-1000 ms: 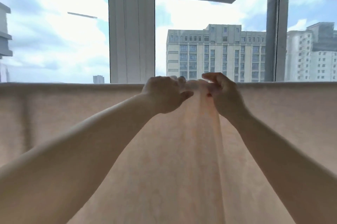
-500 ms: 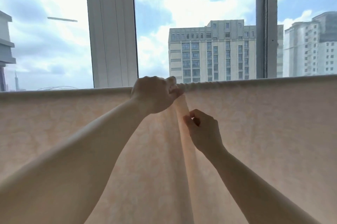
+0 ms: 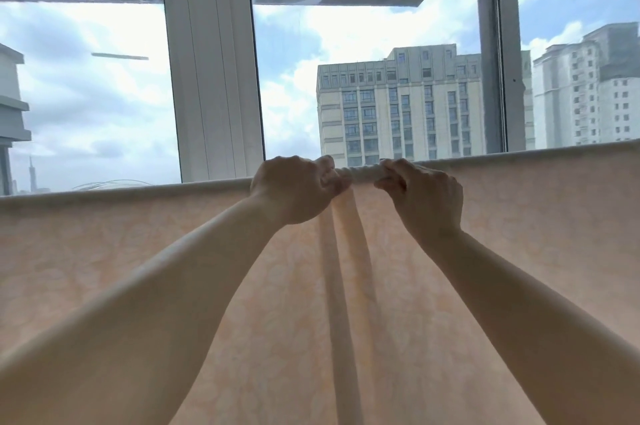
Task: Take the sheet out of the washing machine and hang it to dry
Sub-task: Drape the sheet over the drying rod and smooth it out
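The pale peach patterned fabric sheet (image 3: 485,251) hangs draped over a horizontal line before the window. The left hand (image 3: 294,192) and right hand (image 3: 424,197) grip its bunched top edge, fingers curled round it.

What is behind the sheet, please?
Above the sheet, windows show sky and buildings. Both hands grip its bunched top edge; its support and anything lower are covered.
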